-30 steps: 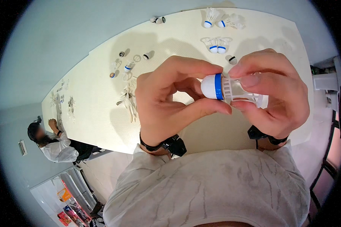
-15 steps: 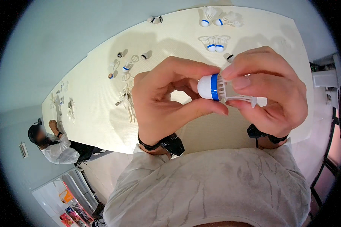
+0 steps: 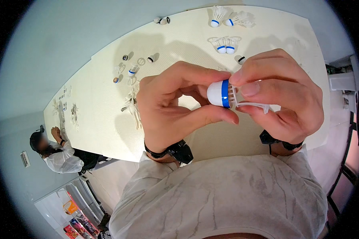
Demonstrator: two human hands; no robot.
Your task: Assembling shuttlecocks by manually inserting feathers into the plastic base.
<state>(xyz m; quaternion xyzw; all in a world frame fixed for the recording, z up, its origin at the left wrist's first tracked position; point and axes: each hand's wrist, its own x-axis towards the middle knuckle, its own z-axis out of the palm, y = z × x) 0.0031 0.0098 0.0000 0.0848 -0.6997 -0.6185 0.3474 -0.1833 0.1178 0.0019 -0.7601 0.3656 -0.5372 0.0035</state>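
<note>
Both hands were raised together above the pale surface, clamped on one small part between them. By the left hand the white shuttlecock cork, ringed with a blue band, was pinched between thumb and forefinger. By the right hand the thin white plastic skirt was gripped just beside the cork, the thumb pressed at the joint where skirt met cork.

A slip was judged the likeliest fault: the cork was rounded and smooth, and it was held only at the fingertips, so a sideways push could have sent it out of the left hand and down onto the surface below. The skirt ribs looked slender, and too hard a squeeze or a twist off the axis could have bent or cracked them. How firmly the two pieces were seated could not be told, the joint being partly hidden by the right thumb.

Well beyond the hands, finished shuttlecocks and loose parts were scattered. Far off to the left, another person was seated at the surface's end.
</note>
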